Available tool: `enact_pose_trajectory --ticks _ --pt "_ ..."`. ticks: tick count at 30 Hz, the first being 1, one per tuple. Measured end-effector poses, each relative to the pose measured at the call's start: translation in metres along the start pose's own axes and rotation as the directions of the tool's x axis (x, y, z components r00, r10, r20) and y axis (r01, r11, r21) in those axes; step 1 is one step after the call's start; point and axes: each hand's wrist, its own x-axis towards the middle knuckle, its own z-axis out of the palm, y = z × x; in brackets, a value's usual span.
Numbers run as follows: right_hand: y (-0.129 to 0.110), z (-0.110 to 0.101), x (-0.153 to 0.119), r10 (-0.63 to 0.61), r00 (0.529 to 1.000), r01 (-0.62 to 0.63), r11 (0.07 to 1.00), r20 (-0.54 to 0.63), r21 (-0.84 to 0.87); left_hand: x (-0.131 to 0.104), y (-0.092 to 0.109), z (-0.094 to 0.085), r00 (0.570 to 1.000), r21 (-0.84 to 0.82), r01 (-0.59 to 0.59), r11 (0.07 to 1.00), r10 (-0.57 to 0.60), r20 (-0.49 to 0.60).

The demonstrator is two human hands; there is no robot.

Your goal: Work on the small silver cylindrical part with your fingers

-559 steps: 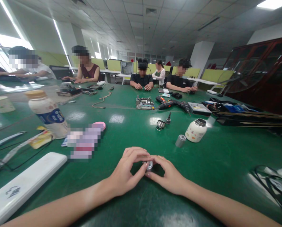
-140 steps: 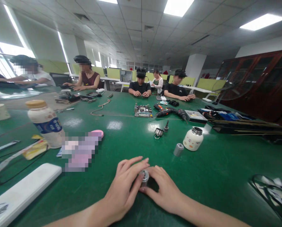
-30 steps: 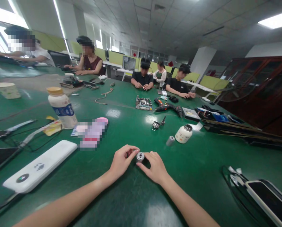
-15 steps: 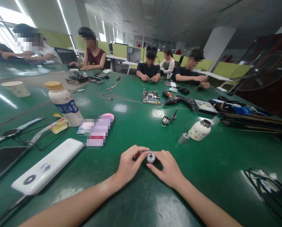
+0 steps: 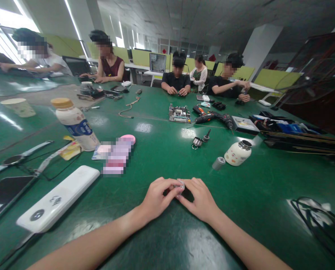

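Low over the near middle of the table, my two hands meet around a small silver metal cylinder (image 5: 181, 186), which looks like a small motor. My left hand (image 5: 157, 198) is closed, thumb and fingertips pinched at the cylinder's top end. Whether a tiny part sits between those fingertips, I cannot tell. From the other side, my right hand (image 5: 201, 198) grips it with thumb and curled fingers. Most of the cylinder is hidden by the fingers. A similar silver cylinder (image 5: 218, 163) stands beyond my right hand, and behind it lie a metal housing (image 5: 197, 143) and a spindle-like part (image 5: 206, 135).
A cream jar (image 5: 237, 153) stands right, with cables (image 5: 313, 215) nearer me. On the left are a white power bank (image 5: 57, 200), a bottle (image 5: 77, 125) and a watch (image 5: 12, 160). Farther off are a circuit board (image 5: 180, 113), power drills (image 5: 212, 118) and several seated people.
My left fingertips have moved over the cylinder's top end, covering the round face that showed before. The right hand keeps its hold. The view has shifted slightly.
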Motion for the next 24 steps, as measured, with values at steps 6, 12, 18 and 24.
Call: enact_pose_trajectory --ticks 6,12,18,24 --pt "-0.0023 -0.0009 0.0004 0.003 1.0 -0.003 1.0 0.009 -0.002 -0.0024 -0.0075 0.0028 0.995 -0.007 0.104 0.995 -0.104 -0.006" --pt "-0.002 -0.0003 0.0002 -0.005 1.0 0.005 1.0 0.001 -0.009 0.0005 -0.0074 0.0038 0.985 -0.045 0.17 0.984 -0.169 0.022" --pt "-0.002 -0.001 0.0004 -0.005 1.0 0.005 1.0 0.003 -0.018 0.0028 -0.0058 0.0024 0.988 -0.047 0.146 0.988 -0.143 0.062" --pt "-0.0015 0.0009 -0.0001 -0.014 1.0 0.013 1.0 -0.026 -0.01 0.0019 -0.0063 0.0022 0.993 -0.016 0.102 0.995 -0.101 0.068"
